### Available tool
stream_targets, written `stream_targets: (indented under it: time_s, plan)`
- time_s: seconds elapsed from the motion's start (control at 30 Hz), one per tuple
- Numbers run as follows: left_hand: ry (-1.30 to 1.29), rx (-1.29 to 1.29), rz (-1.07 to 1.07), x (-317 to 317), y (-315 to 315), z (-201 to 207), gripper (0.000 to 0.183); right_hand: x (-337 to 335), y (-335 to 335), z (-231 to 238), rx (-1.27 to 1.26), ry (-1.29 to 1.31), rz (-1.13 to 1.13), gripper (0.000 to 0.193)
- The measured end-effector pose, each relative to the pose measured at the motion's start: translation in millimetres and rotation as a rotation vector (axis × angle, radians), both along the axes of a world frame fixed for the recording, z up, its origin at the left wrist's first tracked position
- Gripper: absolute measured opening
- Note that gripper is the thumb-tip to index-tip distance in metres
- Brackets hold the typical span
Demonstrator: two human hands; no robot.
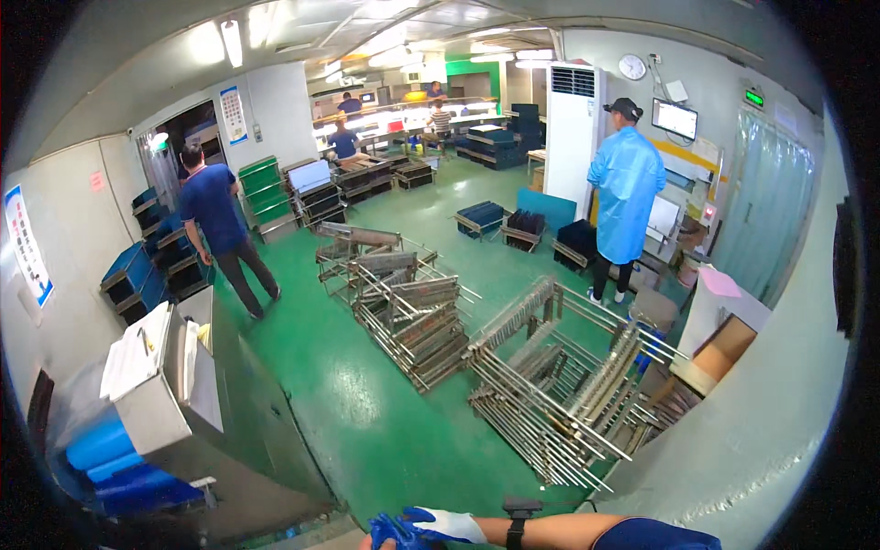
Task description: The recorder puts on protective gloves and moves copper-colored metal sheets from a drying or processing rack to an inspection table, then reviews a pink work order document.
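At the bottom edge my right forearm comes in from the right, with a black watch on the wrist. My right hand (449, 524) wears a white glove with blue-coated fingers. Its fingers close on a crumpled blue work glove (396, 532) just to its left. Bits of bare skin from my left hand (388, 544) show against this blue glove. The frame's edge cuts off most of that hand, so its fingers are hidden.
Stacked metal racks (550, 385) with long rods stand ahead on the green floor. A metal cabinet (156, 403) bearing papers is at left. One person in dark blue (211, 202) is beyond it; another in a light-blue gown (628, 192) stands right. Several others sit at lit benches behind.
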State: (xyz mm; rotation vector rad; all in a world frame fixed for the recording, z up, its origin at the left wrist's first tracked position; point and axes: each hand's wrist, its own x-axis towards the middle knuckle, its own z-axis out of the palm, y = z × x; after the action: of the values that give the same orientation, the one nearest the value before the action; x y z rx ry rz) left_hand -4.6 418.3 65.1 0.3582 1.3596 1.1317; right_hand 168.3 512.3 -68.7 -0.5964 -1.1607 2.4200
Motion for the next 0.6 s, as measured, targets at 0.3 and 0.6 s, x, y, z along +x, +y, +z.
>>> stream_targets:
  time_s: [0.3, 0.6]
  plan:
    - [0.15, 0.26, -0.219, -68, 210, -23, 0.037, -74, 174, 78, 0.463, -0.456, -0.167, 0.033]
    - [0.042, 0.19, -0.269, -152, 391, -34, 0.063, -140, 344, 75, 0.088, -0.434, -0.586, 0.036]
